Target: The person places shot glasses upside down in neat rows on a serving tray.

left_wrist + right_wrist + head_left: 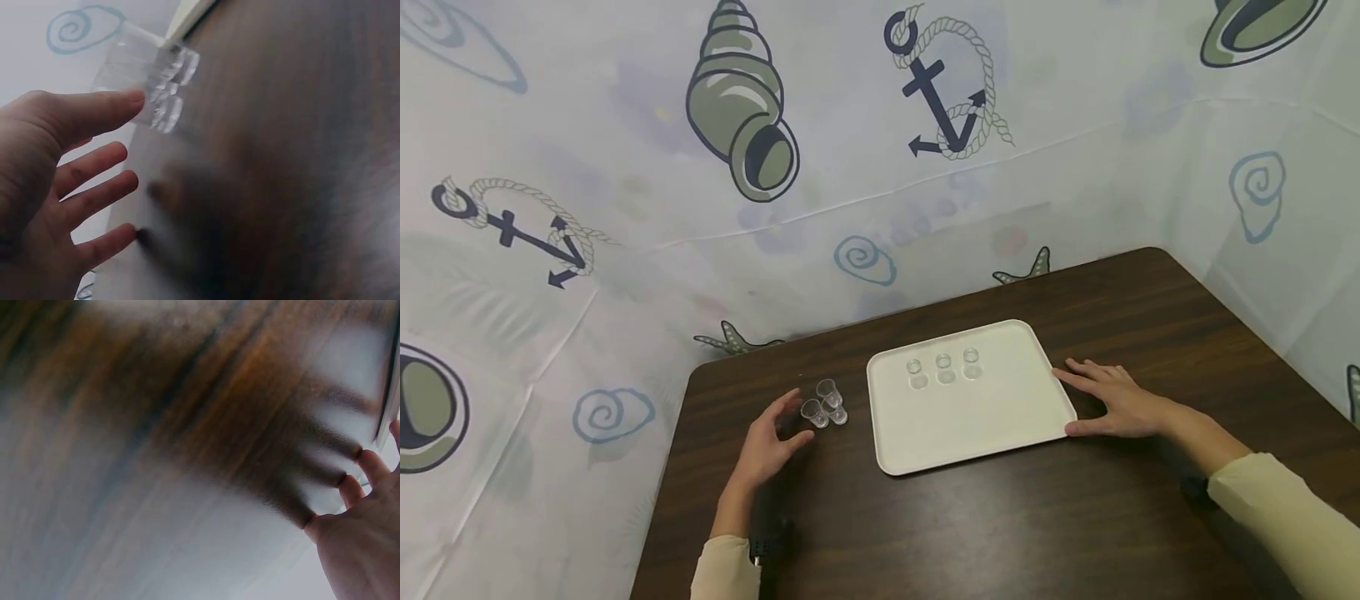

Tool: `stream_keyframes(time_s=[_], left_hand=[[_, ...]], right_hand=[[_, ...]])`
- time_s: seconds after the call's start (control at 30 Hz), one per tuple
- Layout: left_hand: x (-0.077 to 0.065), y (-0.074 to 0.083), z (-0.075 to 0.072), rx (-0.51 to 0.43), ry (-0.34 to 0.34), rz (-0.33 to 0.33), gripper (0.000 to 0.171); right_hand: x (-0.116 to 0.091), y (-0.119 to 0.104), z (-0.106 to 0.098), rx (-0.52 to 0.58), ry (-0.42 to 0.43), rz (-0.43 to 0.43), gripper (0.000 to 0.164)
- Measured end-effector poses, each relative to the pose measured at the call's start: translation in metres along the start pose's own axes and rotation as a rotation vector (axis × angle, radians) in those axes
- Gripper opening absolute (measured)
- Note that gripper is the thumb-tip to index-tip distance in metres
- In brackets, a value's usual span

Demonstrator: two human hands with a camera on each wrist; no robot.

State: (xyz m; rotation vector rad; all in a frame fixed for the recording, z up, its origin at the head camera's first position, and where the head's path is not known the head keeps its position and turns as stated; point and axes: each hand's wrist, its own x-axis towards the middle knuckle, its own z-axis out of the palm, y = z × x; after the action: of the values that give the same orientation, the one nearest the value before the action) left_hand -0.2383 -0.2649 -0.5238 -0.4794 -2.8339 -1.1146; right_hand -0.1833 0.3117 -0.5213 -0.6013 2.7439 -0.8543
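Observation:
Three small clear plastic cups [825, 406] stand in a tight cluster on the table, left of a cream tray [970, 425]. My left hand [766, 448] is beside the cluster, thumb and fingers spread apart with nothing held. In the left wrist view the clear cups [150, 78] appear just beyond the thumb; whether it touches them I cannot tell. Three more clear cups [943, 362] stand in a row on the tray's far half. At the tray's right edge my right hand [1116, 402] rests, fingers spread, with thumb and index finger touching the rim.
The dark wood table [985, 525] extends to its rounded far corners. Behind it hangs a pale curtain [850, 167] printed with shells and anchors, close to the table's back edge.

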Motion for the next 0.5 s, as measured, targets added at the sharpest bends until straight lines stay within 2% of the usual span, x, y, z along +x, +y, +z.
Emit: stream_keyframes(time_s=[0.3, 0.5], left_hand=[[0.0, -0.002, 0.016, -0.017, 0.146, -0.026, 0.053], [0.002, 0.003, 0.023, 0.003, 0.183, -0.064, 0.043]], right_hand=[[0.0, 0.0, 0.003, 0.002, 0.008, -0.011, 0.088], [-0.001, 0.001, 0.003, 0.008, 0.013, -0.009, 0.089]])
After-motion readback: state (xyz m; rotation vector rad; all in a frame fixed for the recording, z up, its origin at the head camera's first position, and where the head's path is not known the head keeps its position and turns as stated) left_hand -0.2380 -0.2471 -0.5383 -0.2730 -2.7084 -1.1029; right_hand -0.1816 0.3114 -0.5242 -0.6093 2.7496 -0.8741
